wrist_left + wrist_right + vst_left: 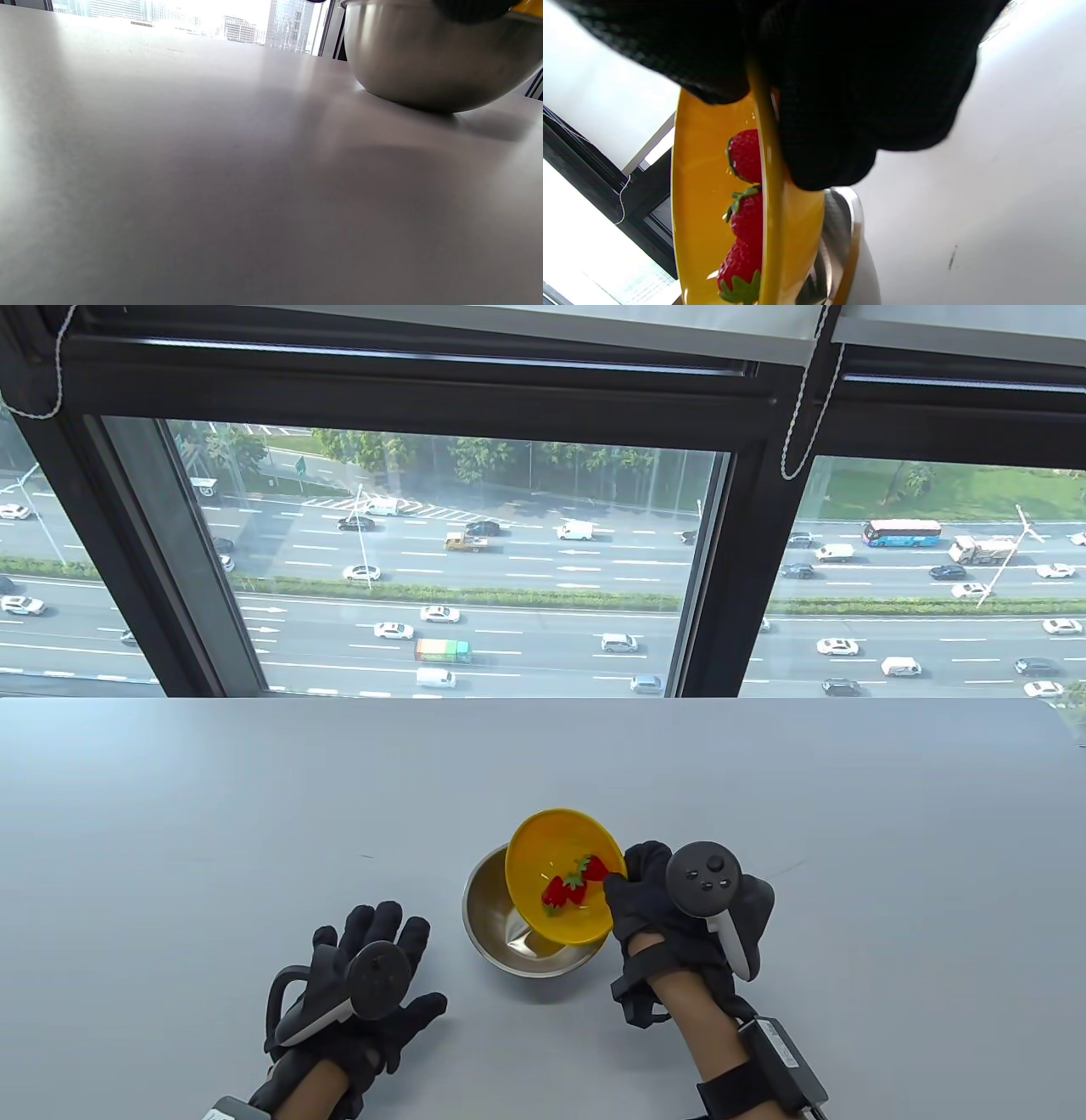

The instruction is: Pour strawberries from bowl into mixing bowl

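My right hand (649, 891) grips the rim of a yellow bowl (551, 848) and holds it tilted steeply over the steel mixing bowl (485, 903). Three red strawberries (575, 884) lie inside the yellow bowl near its lower side. In the right wrist view my gloved fingers (840, 106) pinch the yellow bowl's rim (768, 203), with the strawberries (745, 186) lined up inside and the mixing bowl (840, 245) below. My left hand (373, 984) rests flat and open on the table, left of the mixing bowl. The left wrist view shows the mixing bowl's outer wall (428, 55).
The grey table (212, 831) runs back to a large window with a black frame (721, 577). The bowls sit near the front middle of the table, between my two hands.
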Demonstrator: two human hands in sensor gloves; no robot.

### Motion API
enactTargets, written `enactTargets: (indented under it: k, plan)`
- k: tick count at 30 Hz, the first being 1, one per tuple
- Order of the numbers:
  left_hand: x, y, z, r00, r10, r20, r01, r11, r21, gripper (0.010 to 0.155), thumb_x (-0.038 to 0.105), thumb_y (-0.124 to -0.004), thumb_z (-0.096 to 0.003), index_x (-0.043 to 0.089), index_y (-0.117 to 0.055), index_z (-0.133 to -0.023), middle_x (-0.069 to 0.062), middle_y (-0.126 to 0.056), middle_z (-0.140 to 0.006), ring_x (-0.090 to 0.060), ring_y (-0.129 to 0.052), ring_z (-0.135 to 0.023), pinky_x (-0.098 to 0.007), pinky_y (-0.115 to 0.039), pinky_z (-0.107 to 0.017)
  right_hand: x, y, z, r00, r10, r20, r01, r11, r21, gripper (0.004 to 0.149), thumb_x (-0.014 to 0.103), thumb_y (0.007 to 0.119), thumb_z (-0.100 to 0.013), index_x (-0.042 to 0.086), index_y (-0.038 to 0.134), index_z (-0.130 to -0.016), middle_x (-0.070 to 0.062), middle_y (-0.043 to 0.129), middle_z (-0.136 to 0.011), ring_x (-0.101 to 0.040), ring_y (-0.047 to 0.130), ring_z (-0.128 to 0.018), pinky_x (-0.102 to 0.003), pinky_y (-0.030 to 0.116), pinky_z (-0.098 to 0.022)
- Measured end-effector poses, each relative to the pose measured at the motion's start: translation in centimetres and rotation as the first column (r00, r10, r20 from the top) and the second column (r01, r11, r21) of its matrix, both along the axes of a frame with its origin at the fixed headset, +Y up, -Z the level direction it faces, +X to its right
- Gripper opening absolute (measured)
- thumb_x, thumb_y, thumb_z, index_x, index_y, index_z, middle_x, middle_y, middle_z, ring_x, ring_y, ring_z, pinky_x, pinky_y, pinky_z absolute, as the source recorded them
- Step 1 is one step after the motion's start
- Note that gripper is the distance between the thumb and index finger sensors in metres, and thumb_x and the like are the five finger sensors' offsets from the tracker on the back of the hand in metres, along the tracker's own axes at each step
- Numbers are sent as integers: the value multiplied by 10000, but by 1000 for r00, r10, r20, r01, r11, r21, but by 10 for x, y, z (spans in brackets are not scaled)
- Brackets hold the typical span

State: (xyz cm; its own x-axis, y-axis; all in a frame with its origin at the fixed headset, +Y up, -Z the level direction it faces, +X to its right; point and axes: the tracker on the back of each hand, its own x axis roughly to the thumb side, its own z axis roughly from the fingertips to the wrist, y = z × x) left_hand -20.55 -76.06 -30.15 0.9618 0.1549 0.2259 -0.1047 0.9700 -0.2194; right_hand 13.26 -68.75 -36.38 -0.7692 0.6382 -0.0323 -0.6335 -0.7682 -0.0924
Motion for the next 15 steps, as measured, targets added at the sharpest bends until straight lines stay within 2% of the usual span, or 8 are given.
enactTargets:
  k: [15]
  plan:
    - [0,0,-1,1000,2,-1,-2,1000,3,901,713,-616,-391,299,-264,-1109,-74,-102,-1194,-437,-138,-1114,-729,-138,-700,-12,5,10,997,73,4,-73,977,201,403,362,947,-379,280,738,-714,20,881,-657,-198,1120,-481,-407,986,-366]
